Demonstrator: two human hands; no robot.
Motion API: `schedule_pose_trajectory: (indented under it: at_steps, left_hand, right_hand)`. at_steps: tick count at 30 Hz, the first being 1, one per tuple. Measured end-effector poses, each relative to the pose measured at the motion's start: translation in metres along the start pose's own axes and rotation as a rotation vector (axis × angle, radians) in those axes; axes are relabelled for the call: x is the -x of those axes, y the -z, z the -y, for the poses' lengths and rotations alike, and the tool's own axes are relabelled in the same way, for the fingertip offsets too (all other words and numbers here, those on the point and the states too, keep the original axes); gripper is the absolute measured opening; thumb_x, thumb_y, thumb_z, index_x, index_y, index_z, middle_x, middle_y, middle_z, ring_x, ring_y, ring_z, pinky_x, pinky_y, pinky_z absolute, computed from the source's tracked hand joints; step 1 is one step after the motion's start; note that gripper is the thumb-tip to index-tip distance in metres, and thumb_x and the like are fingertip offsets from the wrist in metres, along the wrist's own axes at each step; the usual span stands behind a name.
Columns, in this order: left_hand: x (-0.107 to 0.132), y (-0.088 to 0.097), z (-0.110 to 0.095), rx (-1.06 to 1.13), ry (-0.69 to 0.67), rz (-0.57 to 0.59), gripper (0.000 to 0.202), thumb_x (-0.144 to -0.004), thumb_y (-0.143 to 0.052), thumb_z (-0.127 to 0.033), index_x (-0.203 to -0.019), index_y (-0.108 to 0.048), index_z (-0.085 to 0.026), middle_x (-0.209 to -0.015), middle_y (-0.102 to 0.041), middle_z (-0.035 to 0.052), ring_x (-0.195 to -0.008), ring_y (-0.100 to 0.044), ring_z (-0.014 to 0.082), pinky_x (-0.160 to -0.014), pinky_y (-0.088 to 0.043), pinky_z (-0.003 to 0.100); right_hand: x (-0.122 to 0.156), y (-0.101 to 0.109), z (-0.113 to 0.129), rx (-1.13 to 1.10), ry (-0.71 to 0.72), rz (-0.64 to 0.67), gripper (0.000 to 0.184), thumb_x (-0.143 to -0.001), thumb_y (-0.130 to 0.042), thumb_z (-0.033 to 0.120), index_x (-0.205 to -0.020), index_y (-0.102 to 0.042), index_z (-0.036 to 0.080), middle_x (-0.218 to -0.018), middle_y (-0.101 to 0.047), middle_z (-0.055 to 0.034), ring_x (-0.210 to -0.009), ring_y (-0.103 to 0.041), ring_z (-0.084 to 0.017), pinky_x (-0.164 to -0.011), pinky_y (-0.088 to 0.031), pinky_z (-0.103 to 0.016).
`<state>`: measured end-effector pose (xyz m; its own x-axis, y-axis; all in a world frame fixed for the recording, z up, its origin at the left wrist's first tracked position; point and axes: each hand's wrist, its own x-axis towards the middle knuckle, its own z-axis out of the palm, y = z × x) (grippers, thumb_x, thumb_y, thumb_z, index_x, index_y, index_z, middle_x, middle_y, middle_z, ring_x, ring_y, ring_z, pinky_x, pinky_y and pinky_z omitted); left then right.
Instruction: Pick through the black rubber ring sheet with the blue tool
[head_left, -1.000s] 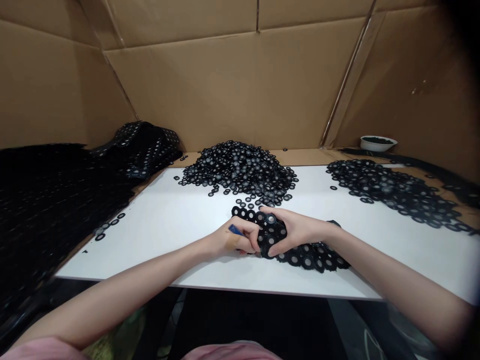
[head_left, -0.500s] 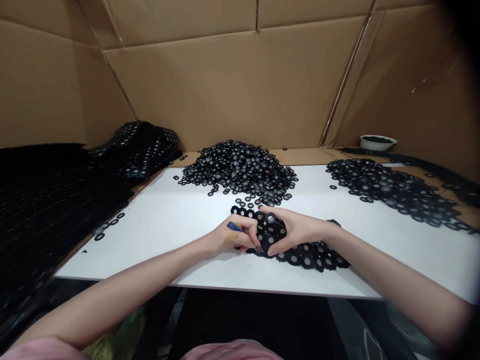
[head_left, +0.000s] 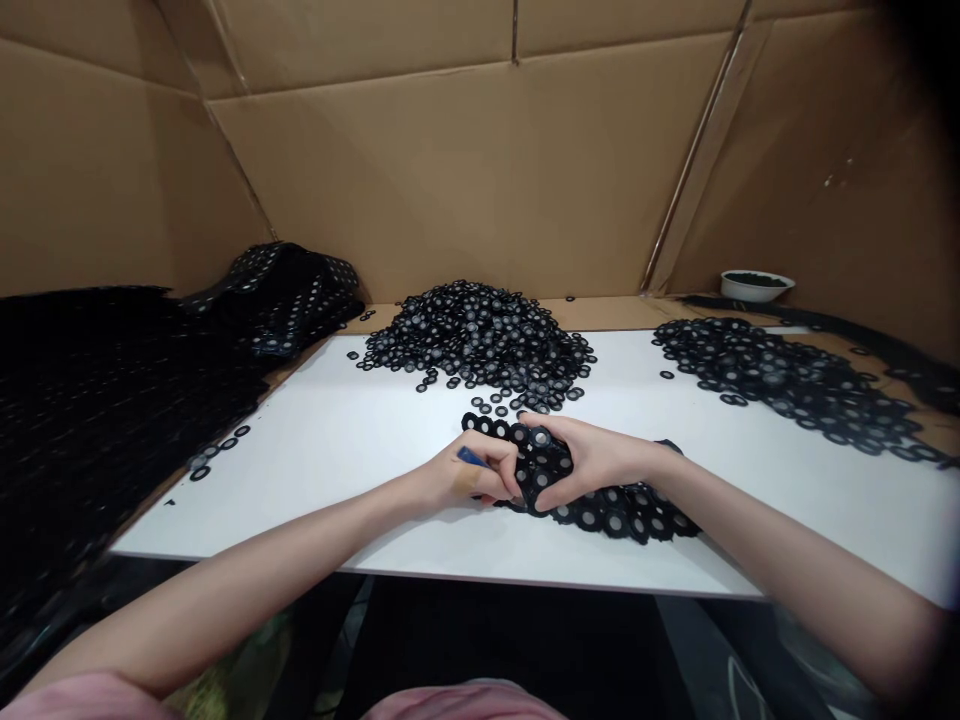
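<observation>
One black punched sheet [head_left: 541, 470] sits bunched between both sets of fingers, trailing under the right wrist. Left hand [head_left: 466, 478] pinches its edge, with a blue item [head_left: 472, 458] in the grip; right hand [head_left: 594, 455] clamps it. Likely step: freeing rings [head_left: 615, 522]. Next calls for a fresh row at the fingertips. Sheet limp, rings grey-centred.
</observation>
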<state>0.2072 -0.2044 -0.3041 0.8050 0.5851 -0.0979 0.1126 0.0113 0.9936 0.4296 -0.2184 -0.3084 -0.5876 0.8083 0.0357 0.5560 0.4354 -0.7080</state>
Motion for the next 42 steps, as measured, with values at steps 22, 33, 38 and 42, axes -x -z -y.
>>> schedule_pose_trajectory:
  at_steps: [22,33,38,42]
  left_hand:
    - [0.0006,-0.0009,-0.0011,-0.004,-0.026,-0.016,0.004,-0.065,-0.059,-0.011,-0.064,-0.063,-0.009,-0.049,-0.049,-0.0015,-0.048,-0.040,0.0083,-0.047,-0.028,0.020]
    - [0.0003,0.0001,-0.0019,0.022,0.002,0.006,0.004,-0.062,-0.059,-0.010,-0.063,-0.063,-0.009,-0.050,-0.053,-0.0003,-0.047,-0.042,0.0087,-0.046,-0.031,0.019]
    - [-0.0002,0.0013,0.0015,0.035,-0.026,-0.036,0.002,-0.065,-0.060,-0.010,-0.065,-0.062,-0.010,-0.048,-0.051,-0.0013,-0.045,-0.040,0.0075,-0.045,-0.029,0.018]
    - [-0.0001,0.0004,0.0024,0.010,-0.041,-0.042,0.003,-0.066,-0.060,-0.010,-0.065,-0.062,-0.010,-0.051,-0.052,-0.0006,-0.048,-0.042,0.0081,-0.047,-0.031,0.019]
  right_hand:
    - [-0.0001,0.0008,0.0005,0.033,-0.051,0.019,0.102,-0.058,-0.079,0.050,-0.142,-0.035,0.014,-0.143,-0.042,-0.0139,-0.128,-0.043,-0.032,-0.107,-0.037,-0.040]
    - [0.0004,0.0007,0.0012,0.025,-0.049,0.022,0.100,-0.058,-0.078,0.050,-0.142,-0.035,0.016,-0.143,-0.042,-0.0136,-0.128,-0.043,-0.032,-0.107,-0.037,-0.040]
    - [0.0003,0.0017,0.0021,0.017,-0.066,0.032,0.101,-0.058,-0.079,0.049,-0.141,-0.034,0.013,-0.140,-0.044,-0.0148,-0.126,-0.045,-0.032,-0.106,-0.038,-0.041]
    - [0.0000,0.0020,0.0030,0.017,-0.044,0.022,0.096,-0.058,-0.079,0.047,-0.138,-0.037,0.015,-0.136,-0.047,-0.0132,-0.123,-0.047,-0.031,-0.103,-0.040,-0.041]
